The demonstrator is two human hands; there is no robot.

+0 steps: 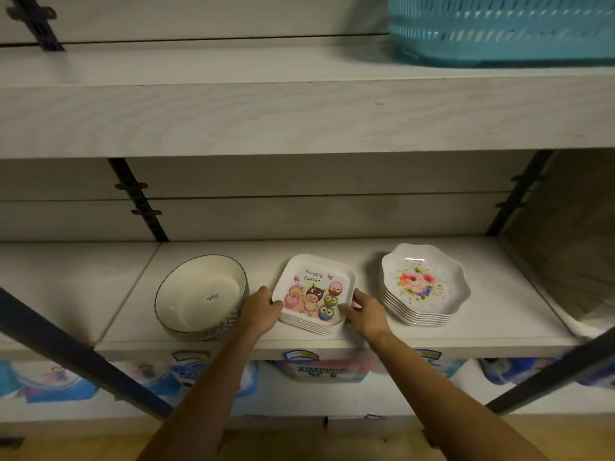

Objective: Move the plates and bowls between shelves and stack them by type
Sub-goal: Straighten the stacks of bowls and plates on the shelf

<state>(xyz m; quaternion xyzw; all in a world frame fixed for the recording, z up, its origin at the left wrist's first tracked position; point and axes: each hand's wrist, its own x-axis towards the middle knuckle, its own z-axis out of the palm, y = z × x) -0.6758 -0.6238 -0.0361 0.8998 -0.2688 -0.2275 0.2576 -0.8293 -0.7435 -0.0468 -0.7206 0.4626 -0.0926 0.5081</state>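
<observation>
White square Easter plates sit stacked near the shelf front edge. Left hand and right hand clasp opposite sides, fingers curled. The person should lift level, gripping beneath the bottom plate.

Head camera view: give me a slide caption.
Left hand and right hand grip the square Easter plate stack, shelved between stacked bowls and floral plates.

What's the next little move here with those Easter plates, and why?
Probably lift the stack of square Easter plates straight up a little. The left hand and right hand grip its opposite edges, yet it rests on the shelf. The stack of bowls and the stack of floral plates sit close on either side, so sliding sideways might bump them.
</observation>
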